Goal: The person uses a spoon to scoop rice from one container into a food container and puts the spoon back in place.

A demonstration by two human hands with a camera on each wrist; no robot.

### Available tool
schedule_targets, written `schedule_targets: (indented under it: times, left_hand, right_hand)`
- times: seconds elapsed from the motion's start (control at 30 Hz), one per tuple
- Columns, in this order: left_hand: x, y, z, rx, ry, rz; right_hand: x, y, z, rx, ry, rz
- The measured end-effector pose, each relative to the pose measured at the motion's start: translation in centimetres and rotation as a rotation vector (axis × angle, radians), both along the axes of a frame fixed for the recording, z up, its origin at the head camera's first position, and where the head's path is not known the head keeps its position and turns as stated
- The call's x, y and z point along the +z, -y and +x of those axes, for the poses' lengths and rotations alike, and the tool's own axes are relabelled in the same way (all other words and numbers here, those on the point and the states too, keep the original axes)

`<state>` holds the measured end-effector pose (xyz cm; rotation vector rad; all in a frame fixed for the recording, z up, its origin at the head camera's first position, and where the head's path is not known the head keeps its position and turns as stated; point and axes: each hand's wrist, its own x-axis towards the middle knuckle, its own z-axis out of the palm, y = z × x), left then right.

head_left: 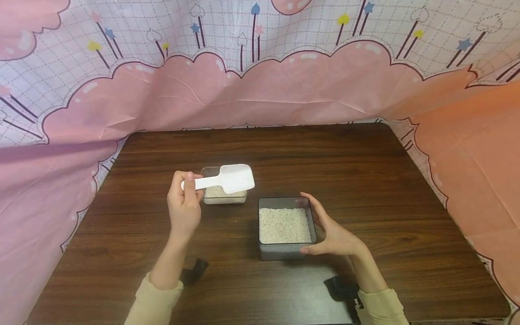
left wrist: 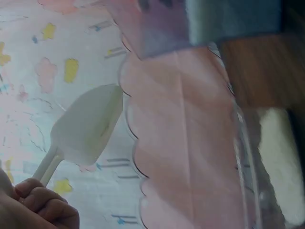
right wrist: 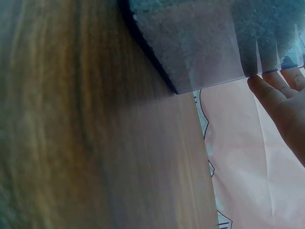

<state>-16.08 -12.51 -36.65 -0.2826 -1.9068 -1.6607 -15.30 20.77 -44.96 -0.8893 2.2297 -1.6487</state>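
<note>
My left hand (head_left: 184, 207) pinches the handle of a white scoop (head_left: 237, 178), thumb on top, in the head view. The scoop hangs over a small clear container (head_left: 225, 200) that holds white rice-like grains (head_left: 217, 192). In the left wrist view the scoop (left wrist: 88, 126) stands out against the curtain, fingers curled at its handle. My right hand (head_left: 335, 238) grips a square, smoky see-through container (head_left: 282, 253) at its right side, thumb on the near wall. Similar grains (head_left: 284, 225) fill much of it. Fingertips (right wrist: 259, 86) lie along its wall in the right wrist view.
Both containers stand on a dark wood-grain table (head_left: 365, 171). A pink and white patterned curtain (head_left: 260, 90) hangs behind and beside it. Black wrist-worn pieces (head_left: 197, 271) show under the forearms, near the light sleeves (head_left: 156, 300).
</note>
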Motion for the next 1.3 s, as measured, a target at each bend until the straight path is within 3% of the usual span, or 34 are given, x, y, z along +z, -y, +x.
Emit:
schedule_targets:
  times: [0.1, 0.2, 0.4, 0.57, 0.8, 0.87, 0.97, 1.1, 1.23, 1.3]
  left_hand:
    - [0.5, -0.6, 0.5, -0.113, -0.038, 0.036]
    - [1.0, -1.2, 0.9, -0.166, -0.089, -0.029]
    - [1.2, -2.6, 1.4, -0.153, -0.189, -0.304]
    - [1.0, -3.6, 1.1, -0.232, -0.283, -0.498]
    - [0.8, -5.0, 0.7, -0.281, -0.527, -0.833]
    - [0.7, -5.4, 0.7, -0.281, -0.559, -0.896]
    - [0.3, -5.9, 0.6, -0.267, -0.566, -0.97]
    - [-0.5, -6.4, 0.6, -0.278, -0.516, -1.019]
    - [-1.6, -6.5, 0.4, -0.328, -0.395, -0.972]
    - [-2.0, -6.4, 0.3, -0.352, -0.3, -0.919]
  right_hand:
    - [0.1, 0.0, 0.0, -0.003, 0.001, -0.002]
    - [0.1, 0.0, 0.0, -0.007, 0.003, 0.001]
    - [0.0, 0.0, 0.0, -0.016, 0.005, 0.017]
    - [0.1, 0.0, 0.0, -0.019, 0.012, 0.014]
    - [0.1, 0.1, 0.0, -0.012, -0.004, 0.008]
    - [0.1, 0.1, 0.0, -0.013, -0.004, 0.008]
    - [0.0, 0.0, 0.0, -0.01, -0.011, 0.006]
    - [0.1, 0.0, 0.0, -0.01, -0.009, 0.011]
    - [0.2, 0.1, 0.1, -0.014, -0.006, 0.013]
    - [0.2, 0.1, 0.1, -0.016, -0.006, 0.014]
